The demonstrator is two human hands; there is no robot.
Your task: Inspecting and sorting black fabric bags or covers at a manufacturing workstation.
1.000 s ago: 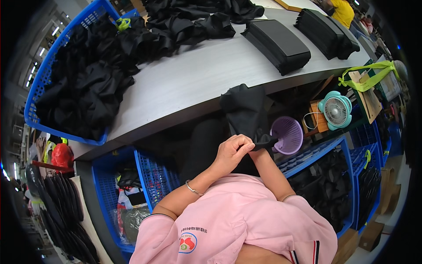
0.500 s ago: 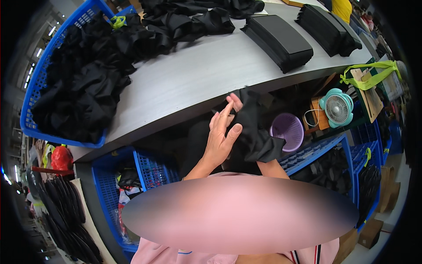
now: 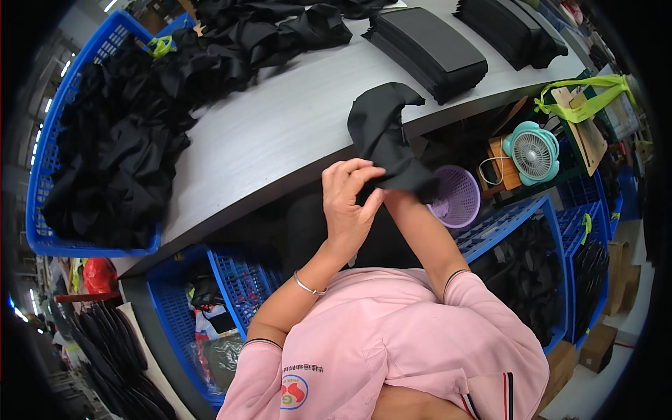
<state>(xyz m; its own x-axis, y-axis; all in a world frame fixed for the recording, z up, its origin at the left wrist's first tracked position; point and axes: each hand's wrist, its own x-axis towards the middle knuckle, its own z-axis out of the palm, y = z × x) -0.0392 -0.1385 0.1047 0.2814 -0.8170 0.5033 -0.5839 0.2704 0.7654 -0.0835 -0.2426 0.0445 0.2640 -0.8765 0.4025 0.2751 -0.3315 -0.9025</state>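
Observation:
A black fabric sleeve-like piece (image 3: 383,129) is pulled over my right hand, and its upper end bends over the table's front edge. My right forearm (image 3: 425,231) runs up into its lower opening; the hand and its fingers are hidden inside the cloth. At the near left side of that piece, my left hand (image 3: 348,203) has its fingers and thumb curled on the edge of the cloth. A metal bangle (image 3: 308,283) sits on the left wrist.
A grey table (image 3: 259,133) holds stacked black panels (image 3: 427,52) and a blue crate (image 3: 98,248) heaped with crumpled black cloth (image 3: 112,168). Below stand a purple basket (image 3: 458,199), a teal fan (image 3: 533,152) and blue crates (image 3: 175,287). Black pieces hang at lower left.
The cloth-covered right hand has risen and stretched forward over the table edge. My left hand, flat and upright before, has lowered slightly and curled its fingers at the cloth. The view has shifted slightly.

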